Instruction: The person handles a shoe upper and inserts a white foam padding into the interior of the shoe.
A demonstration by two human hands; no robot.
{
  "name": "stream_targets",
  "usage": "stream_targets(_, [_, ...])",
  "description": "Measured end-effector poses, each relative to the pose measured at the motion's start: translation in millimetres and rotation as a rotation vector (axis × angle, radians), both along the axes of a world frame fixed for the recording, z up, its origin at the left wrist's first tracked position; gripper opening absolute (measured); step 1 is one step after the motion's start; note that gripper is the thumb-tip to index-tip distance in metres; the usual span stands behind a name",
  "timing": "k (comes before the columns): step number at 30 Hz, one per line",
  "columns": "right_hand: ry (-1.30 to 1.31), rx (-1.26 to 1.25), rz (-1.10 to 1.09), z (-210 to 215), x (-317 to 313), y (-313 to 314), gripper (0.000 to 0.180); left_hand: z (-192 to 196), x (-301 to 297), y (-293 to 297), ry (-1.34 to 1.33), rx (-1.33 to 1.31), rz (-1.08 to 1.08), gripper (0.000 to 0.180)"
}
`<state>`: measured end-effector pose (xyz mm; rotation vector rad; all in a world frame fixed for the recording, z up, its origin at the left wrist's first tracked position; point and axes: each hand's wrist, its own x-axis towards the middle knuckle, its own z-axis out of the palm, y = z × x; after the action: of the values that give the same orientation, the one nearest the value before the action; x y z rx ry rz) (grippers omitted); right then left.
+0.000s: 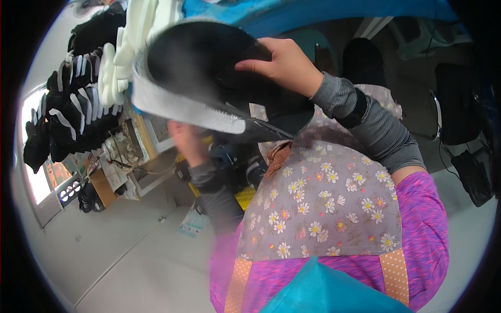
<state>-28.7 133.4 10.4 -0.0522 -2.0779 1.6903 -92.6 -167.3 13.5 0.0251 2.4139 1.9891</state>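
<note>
- With our right hand (289,68) we grip the far edge of a curved black piece (188,57), the thumb across its black face and the other fingers partly out of sight at the rim.
- Our left hand (185,141) is blurred, just below the piece's pale side; we cannot tell whether its fingers are open or closed, or whether they touch it.
- The piece is tilted and partly blurred, above and to the left of our flowered apron (323,208), with a white band (182,107) along its near side.
- We wear 2 grey sleeves, the right sleeve (391,135) reaching past the apron's upper right and the left sleeve (214,193) lying to its left.
- Around the apron shows our pink-purple shirt (425,224), with 2 dotted orange straps; below the apron is a turquoise cloth (318,292).
- Well to the apron's upper left we see white padded shapes (108,78) and, beyond them, rows of black pieces with pale strips (73,120).
- A blue sheet (323,13) stretches above the apron, at the top of our view.
- To the apron's right lies a black bag (472,177); to its left, a printed sheet (193,223) is near the grey floor (135,261).
</note>
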Motion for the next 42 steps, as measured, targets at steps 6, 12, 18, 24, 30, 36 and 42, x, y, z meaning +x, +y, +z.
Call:
stream_targets(6, [0.15,-0.155,0.019,36.3,-3.1,-9.4,0.067,-58.3,32.5,34.2,-0.155,-0.089,-0.412,0.043])
stream_targets(12, [0.073,-0.048,-0.135,36.9,18.6,-13.4,0.086,18.3,60.3,109.6,0.309,0.001,-0.438,0.05])
stream_targets(18, [0.118,-0.321,-0.091,51.8,17.0,-5.5,0.058,16.0,53.4,141.3,0.374,-0.126,-0.579,0.045])
stream_targets(24, [0.094,-0.428,-0.157,-0.1,25.0,3.6,0.047,39.0,47.4,143.1,0.405,-0.031,-0.622,0.039])
stream_targets(30, [0.15,-0.27,-0.138,7.1,21.2,-13.4,0.039,75.2,70.8,117.2,0.523,-0.064,-0.619,0.05])
stream_targets(36, [-0.014,-0.282,0.084,49.2,44.2,-17.4,0.046,104.0,75.7,118.1,0.485,-0.067,-0.544,0.055])
stream_targets(42, [0.09,-0.049,-0.047,60.2,56.0,-19.0,0.037,98.5,72.2,117.1,0.849,-0.193,-0.599,0.044])
